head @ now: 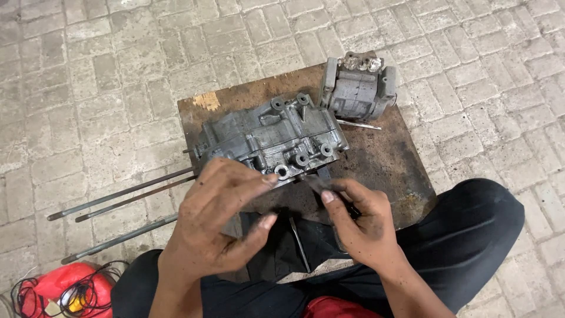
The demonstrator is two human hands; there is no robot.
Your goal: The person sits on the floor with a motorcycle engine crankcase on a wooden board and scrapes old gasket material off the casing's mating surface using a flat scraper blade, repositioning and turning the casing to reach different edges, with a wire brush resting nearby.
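A grey metal engine casing [268, 138] lies on a worn wooden board [388, 156]. My left hand [220, 215] hovers at the casing's near edge, fingers spread, thumb and forefinger apart with nothing clearly between them. My right hand [359, 221] is just right of it, fingers pinched on a small dark part [318, 184] close to the casing's near corner. Three long metal studs [120, 197] stick out leftward from the casing, over the paving.
A second grey engine block [358, 87] stands at the board's far right, a thin metal rod [359, 125] beside it. My black-trousered knees frame the board's near side. A red object with black cables [65, 288] lies at the bottom left. Brick paving surrounds everything.
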